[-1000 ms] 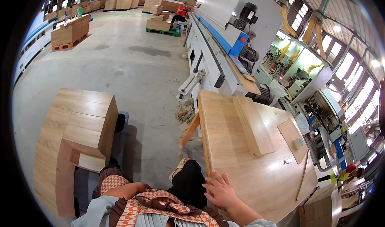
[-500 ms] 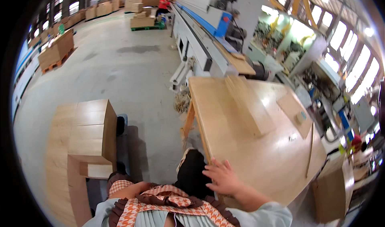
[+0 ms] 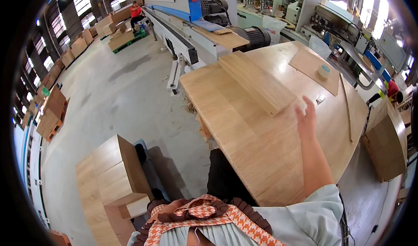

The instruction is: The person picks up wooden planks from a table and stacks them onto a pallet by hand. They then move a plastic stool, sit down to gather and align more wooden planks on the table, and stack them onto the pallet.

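Wood boards: pale and narrow, stacked on the table (image 3: pixel 244 141) as a long pile of boards (image 3: pixel 257 81); they lie flat, faces together, presumably because that keeps them steady.
Right hand: the bare right hand (image 3: pixel 306 122) reaches over the table with fingers spread and nothing in them, just beside the pile's near end; whether a fingertip touches it, I cannot tell. The loose spread suggests no load is being borne.
Left hand: the left hand (image 3: pixel 174 206) is tucked low at the apron (image 3: pixel 204 212), well apart from the right; its fingers are hidden, so I cannot tell whether it grips anything.
Tape roll: the roll of tape (image 3: pixel 324 71) sits on a thin panel (image 3: pixel 308 66), perhaps set aside yet within reach.
Table edge: a slim strip (image 3: pixel 347 107) lies along the right side, likely out of the way.
Far end: a large machine (image 3: pixel 174 11) stands beyond the table.
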The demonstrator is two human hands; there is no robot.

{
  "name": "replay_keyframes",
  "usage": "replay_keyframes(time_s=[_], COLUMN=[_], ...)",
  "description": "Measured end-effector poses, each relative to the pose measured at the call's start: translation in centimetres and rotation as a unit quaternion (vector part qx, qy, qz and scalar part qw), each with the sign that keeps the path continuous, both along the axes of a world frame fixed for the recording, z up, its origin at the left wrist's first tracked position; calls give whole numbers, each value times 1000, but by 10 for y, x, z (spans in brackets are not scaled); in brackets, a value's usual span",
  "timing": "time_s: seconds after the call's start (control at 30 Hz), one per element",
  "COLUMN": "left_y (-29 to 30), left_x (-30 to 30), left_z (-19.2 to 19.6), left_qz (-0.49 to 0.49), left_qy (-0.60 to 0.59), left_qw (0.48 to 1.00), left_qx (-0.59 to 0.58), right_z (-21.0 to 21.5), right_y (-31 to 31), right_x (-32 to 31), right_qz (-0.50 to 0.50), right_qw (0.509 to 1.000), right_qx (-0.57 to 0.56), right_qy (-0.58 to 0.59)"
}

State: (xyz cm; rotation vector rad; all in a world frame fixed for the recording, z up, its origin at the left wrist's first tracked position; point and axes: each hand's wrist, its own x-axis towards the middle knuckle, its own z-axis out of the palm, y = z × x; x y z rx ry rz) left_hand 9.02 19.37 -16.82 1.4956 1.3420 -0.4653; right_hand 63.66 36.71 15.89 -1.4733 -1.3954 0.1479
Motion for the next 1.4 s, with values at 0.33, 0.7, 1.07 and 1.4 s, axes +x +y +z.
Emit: replay_keyframes(time_s=[0.33, 0.7, 1.07, 1.4], left_y=[-11, -24, -23, -13], left_x=[2, 11, 8, 8], left_z=[11, 0, -3, -1], left_qz=[19, 49, 63, 56], left_qy=[-9, -28, -35, -27], left_qw=[1000, 998, 997, 998], left_qx=[6, 19, 24, 12], right_z=[-48, -86, -70, -67], right_y=[66, 97, 80, 81], right_x=[34, 34, 28, 38], right_qz=[-4, -69, -43, -64], right_qw=[928, 970, 941, 950], right_qx=[-49, -41, -41, -59], right_qy=[369, 228, 334, 299])
